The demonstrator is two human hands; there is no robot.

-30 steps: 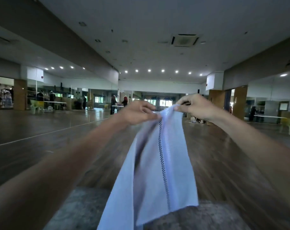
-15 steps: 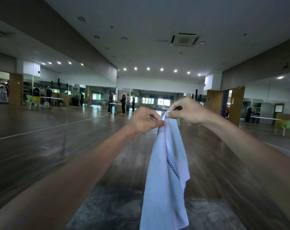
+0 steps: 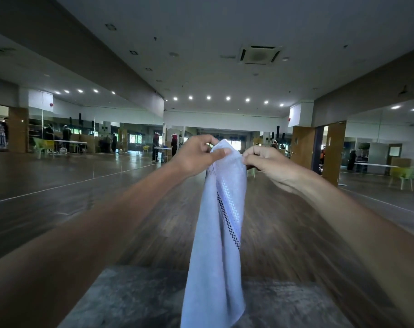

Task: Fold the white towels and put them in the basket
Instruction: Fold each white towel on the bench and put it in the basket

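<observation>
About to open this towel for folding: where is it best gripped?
Probably at the two ends of its top edge. The white towel hangs bunched and narrow from that edge, which the left hand and right hand pinch close together. Come in from either side, one hand per corner.
</observation>
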